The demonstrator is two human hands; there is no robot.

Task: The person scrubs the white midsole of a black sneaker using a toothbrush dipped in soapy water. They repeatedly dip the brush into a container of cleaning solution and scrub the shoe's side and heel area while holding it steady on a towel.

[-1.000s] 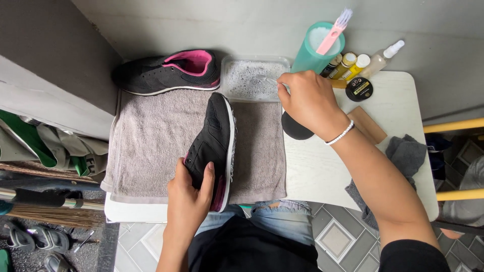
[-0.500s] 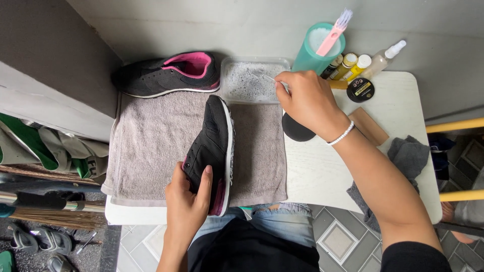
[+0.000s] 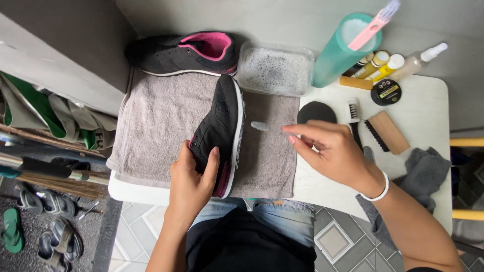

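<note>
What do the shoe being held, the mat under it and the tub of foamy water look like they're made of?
The black shoe looks like matte woven fabric with a white rubbery sole edge. The grey towel seems to be terry cloth, going by its nubby, soft surface. The tub looks like clear thin plastic, since suds show through its glossy walls.

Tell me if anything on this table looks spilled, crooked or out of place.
Nothing is spilled. The black shoe under the left hand lies tipped on its side on the grey towel, and a grey cloth hangs over the table's right edge. The clear tub holds speckled foamy water.
</note>
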